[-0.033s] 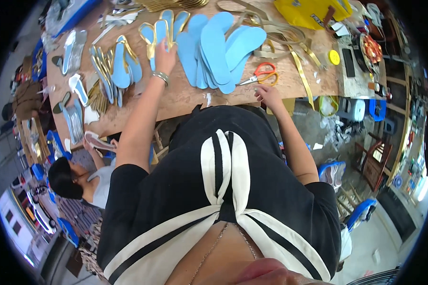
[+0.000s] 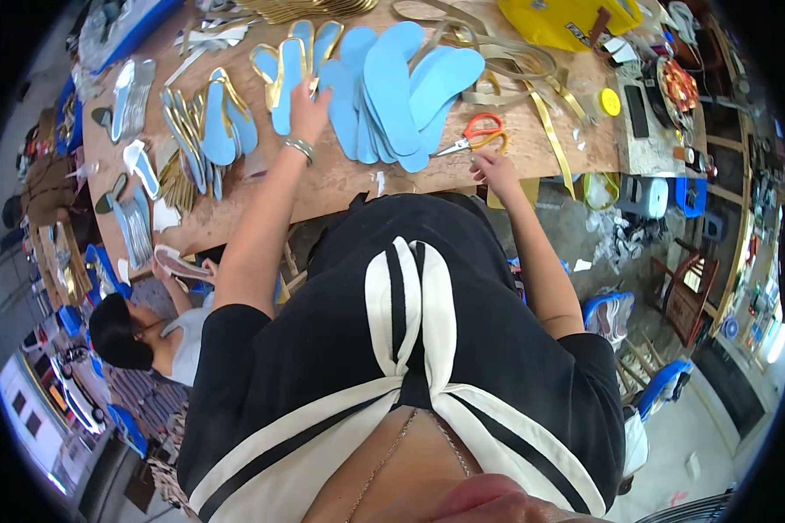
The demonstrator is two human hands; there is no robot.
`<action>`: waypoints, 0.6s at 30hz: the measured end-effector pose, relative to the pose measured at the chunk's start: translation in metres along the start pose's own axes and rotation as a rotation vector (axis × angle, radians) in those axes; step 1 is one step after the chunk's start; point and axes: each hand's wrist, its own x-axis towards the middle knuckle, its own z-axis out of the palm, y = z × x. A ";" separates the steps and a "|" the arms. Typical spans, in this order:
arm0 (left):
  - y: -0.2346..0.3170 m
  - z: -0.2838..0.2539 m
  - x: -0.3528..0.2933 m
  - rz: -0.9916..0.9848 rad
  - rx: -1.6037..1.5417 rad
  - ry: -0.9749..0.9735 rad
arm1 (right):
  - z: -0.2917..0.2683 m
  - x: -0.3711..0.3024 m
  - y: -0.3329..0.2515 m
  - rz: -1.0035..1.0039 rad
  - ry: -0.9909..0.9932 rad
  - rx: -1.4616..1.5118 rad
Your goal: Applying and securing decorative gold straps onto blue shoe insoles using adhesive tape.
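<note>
On the brown worktable, my left hand (image 2: 309,113) reaches to a light-blue insole with gold edging (image 2: 286,105). Its fingers are apart beside the insole's right edge, and the fingertips overlap it slightly. Similar gold-edged pieces (image 2: 328,39) lie just behind. To the right of this hand is a loose fanned pile of plain blue insoles (image 2: 394,96). My right hand (image 2: 497,173) hovers by the table's front edge, fingers loosely bent and apart, with nothing seen in them. Just behind it rest orange-handled scissors (image 2: 480,132), their blades pointing left.
More gold-edged blue insoles (image 2: 220,122) stand in a row at left. Tan and gold straps (image 2: 545,131), a yellow bag (image 2: 567,22), a yellow lid (image 2: 610,102) and a black phone (image 2: 637,112) lie at right. Another person (image 2: 139,331) sits at lower left, handling a shoe piece.
My left hand has drawn back slightly toward me and to the right, uncovering more of the gold-edged insole. My right hand has hardly moved.
</note>
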 end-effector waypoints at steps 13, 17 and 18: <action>0.058 -0.008 -0.131 -0.246 -0.377 -0.426 | -0.036 0.123 -0.004 0.093 0.299 0.846; 0.097 -0.020 -0.136 -0.374 -0.587 -0.461 | -0.078 0.175 0.005 0.031 0.384 1.101; 0.104 -0.023 -0.141 -0.417 -0.633 -0.418 | -0.081 0.177 -0.016 -0.020 0.404 1.151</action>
